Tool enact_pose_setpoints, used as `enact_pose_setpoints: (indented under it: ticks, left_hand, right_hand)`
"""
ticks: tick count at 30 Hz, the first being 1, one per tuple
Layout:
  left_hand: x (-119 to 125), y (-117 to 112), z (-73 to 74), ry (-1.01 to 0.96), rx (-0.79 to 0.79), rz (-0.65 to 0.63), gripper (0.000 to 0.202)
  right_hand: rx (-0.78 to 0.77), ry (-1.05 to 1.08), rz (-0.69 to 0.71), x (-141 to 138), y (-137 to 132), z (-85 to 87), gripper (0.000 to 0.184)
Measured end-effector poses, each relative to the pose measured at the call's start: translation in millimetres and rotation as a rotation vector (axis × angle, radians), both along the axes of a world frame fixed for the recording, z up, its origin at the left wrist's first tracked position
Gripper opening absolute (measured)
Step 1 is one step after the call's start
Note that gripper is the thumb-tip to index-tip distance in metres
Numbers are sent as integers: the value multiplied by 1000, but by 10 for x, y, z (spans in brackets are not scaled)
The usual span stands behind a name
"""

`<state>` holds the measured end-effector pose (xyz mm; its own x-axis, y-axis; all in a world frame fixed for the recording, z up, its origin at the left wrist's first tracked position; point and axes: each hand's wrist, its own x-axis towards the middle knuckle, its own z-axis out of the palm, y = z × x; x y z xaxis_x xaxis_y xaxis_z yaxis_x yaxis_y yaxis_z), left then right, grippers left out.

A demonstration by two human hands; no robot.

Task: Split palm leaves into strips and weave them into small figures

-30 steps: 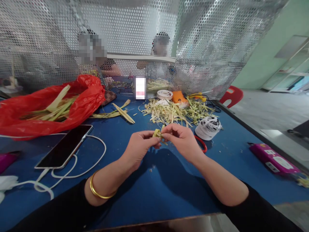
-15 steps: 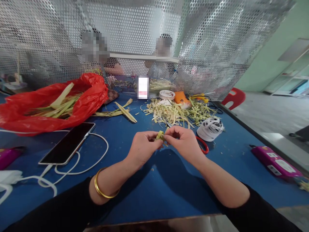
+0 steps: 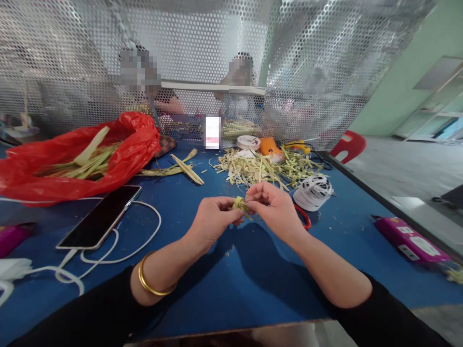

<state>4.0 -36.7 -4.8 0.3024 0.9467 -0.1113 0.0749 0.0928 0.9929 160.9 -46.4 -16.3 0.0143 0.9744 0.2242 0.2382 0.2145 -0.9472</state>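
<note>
My left hand (image 3: pixel 213 221) and my right hand (image 3: pixel 273 209) meet above the blue table (image 3: pixel 224 284), both pinched on a small folded piece of yellow-green leaf strip (image 3: pixel 238 204). The piece is mostly hidden between the fingertips. A gold bangle (image 3: pixel 150 284) circles my left wrist. Just beyond my hands lies a heap of leaf trimmings (image 3: pixel 265 168).
A red plastic bag (image 3: pixel 72 159) with long leaves lies at left. A phone (image 3: pixel 99 217) on a white cable, a white thread spool (image 3: pixel 313 192), red-handled scissors (image 3: pixel 303 217) and a pink box (image 3: pixel 408 238) are around. Two people sit behind a perforated metal screen (image 3: pixel 224 62).
My hands stay pinched on the leaf piece with only small finger shifts. The view moved slightly.
</note>
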Motion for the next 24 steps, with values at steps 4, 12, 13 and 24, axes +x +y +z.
enact_pose_setpoints:
  ticks: [4,12,13,24]
  left_hand:
    - [-7,-1,-2,24,27,-19,16]
    - [-20,15,17,22,16,-73,18]
    - [-19,12,16,25,21,-71,18]
    - [-38,44,2,42,-15,-197,14]
  right_hand:
    - [-23,75,49,-13,-7,-3,18]
    - [-54,45,6,9,7,11,17]
    - [-56,41,-1,8,7,12,16]
    - [-53,28,100,-14,-13,20,22]
